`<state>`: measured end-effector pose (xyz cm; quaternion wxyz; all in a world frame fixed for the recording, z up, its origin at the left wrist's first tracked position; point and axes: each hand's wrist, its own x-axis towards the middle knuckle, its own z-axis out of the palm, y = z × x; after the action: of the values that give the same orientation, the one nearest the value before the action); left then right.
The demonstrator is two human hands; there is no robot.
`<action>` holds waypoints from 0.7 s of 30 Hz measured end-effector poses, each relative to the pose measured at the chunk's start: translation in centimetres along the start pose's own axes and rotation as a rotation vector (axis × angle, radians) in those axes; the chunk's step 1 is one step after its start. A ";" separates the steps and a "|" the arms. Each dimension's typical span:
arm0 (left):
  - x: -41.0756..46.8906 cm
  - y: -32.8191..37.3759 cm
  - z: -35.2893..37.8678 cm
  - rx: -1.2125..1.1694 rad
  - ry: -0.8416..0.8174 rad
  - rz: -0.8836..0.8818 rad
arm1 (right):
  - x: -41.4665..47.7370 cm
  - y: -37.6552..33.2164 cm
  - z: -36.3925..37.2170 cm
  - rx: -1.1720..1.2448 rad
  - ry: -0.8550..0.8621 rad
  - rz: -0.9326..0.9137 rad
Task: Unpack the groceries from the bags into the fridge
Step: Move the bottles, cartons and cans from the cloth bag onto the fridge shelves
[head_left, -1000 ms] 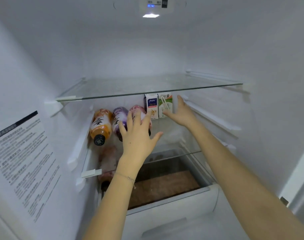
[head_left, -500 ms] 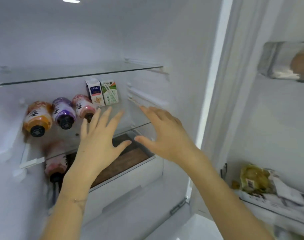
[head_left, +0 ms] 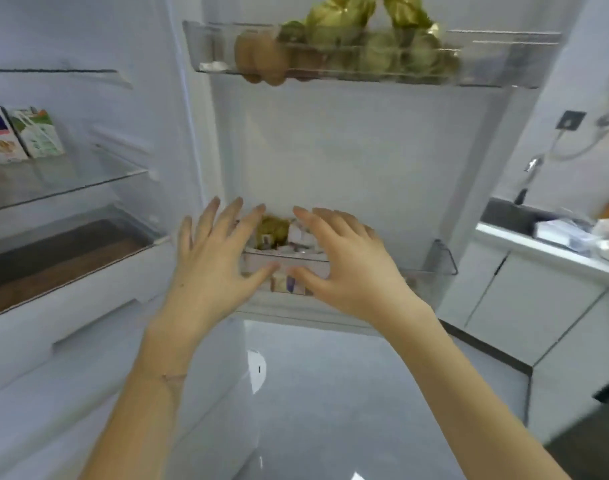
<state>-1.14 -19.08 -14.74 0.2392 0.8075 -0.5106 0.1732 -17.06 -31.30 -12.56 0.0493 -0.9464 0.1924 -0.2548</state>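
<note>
The fridge stands open, its door swung out ahead of me. My left hand (head_left: 214, 258) and my right hand (head_left: 344, 263) are both spread, fingers straight, empty, in front of the lower door bin (head_left: 282, 263). That bin holds small packets and a green-wrapped item (head_left: 273, 230). The upper door bin (head_left: 503, 60) holds kiwis (head_left: 258, 55) and gold-green wrapped produce (head_left: 348, 19). Two small cartons (head_left: 22, 136) stand on the glass shelf (head_left: 71, 187) at the left. No grocery bag is in view.
Below the glass shelf is a crisper drawer (head_left: 64, 271) with a brown lining. A kitchen counter (head_left: 545, 251) with a sink, tap and clutter lies at the right, white cabinets under it. The grey floor shows between door and cabinets.
My view has swung right from the fridge interior to the door. Both hands drew back from the shelf with the bottles and cartons and now hover at the lower door bin, still empty.
</note>
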 end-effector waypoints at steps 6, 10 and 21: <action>0.6 13.5 4.0 -0.171 -0.073 0.200 | -10.1 9.0 -5.7 -0.101 -0.024 0.276; 1.3 22.1 6.6 -0.253 -0.116 0.397 | -16.1 14.3 -9.2 -0.169 -0.022 0.447; 4.1 43.9 18.9 -0.424 -0.316 0.806 | -30.6 29.8 -14.9 -0.372 0.013 0.978</action>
<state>-38.65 -48.72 -18.99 0.2321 0.4952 -0.8369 0.0194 -59.02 -46.76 -19.53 -0.0076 -0.7370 0.6543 -0.1695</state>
